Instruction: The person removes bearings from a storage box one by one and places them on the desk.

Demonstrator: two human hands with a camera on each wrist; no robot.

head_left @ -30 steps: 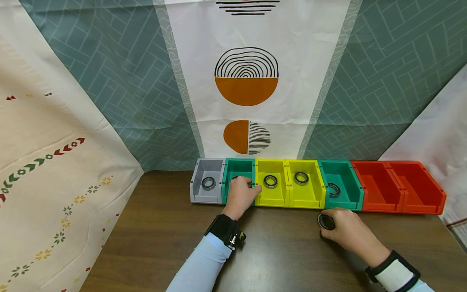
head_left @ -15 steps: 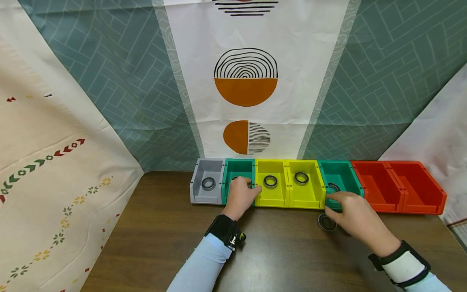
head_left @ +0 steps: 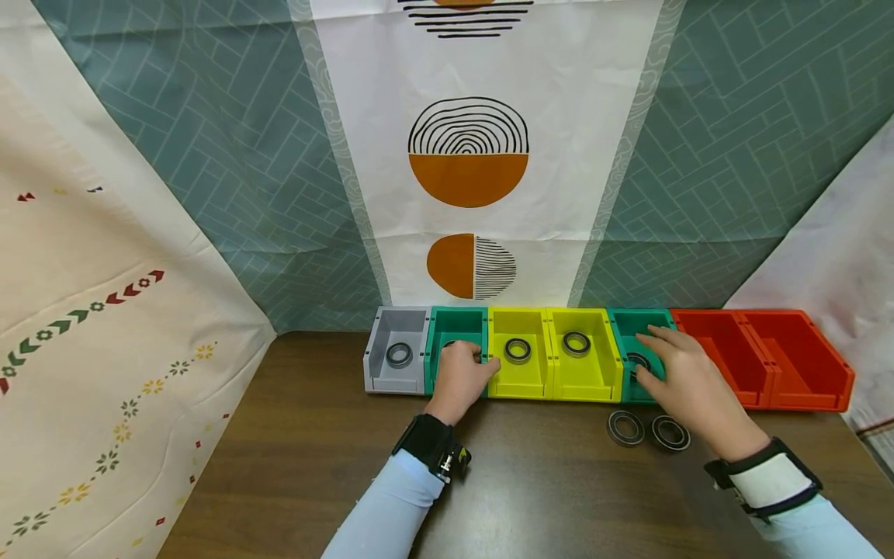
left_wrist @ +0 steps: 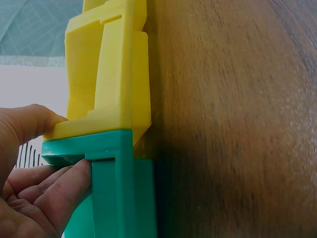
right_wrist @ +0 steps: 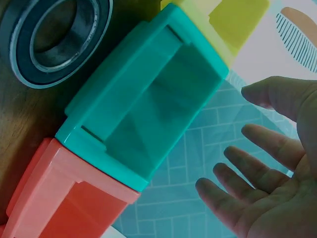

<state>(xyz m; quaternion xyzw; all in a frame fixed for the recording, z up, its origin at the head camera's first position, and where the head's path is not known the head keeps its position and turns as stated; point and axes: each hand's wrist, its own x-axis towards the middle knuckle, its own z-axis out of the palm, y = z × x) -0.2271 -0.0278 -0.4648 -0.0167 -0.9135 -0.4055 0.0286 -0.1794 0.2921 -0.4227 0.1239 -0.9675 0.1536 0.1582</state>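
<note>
Bearings [head_left: 625,443] judged heavy, stiff, slick; best taken across the outer rim. Seven counted: two on table [head_left: 531,497], lower right; five in bins [head_left: 587,391], mid-frame, one partly hidden. Bins: one grey, two green, two yellow, two red. Adjoining bin walls [left_wrist: 99,126] pinched by left hand [head_left: 459,376]; right hand [head_left: 687,380] fingers spread, nothing held.

A round black-and-silver metal ring [right_wrist: 85,30] is gleaming; a boxy green plastic bin [right_wrist: 124,84] is looking smooth; the brown wood-grained tabletop [head_left: 545,481] is shining; patterned teal cloth [head_left: 209,140] is hanging matt.
</note>
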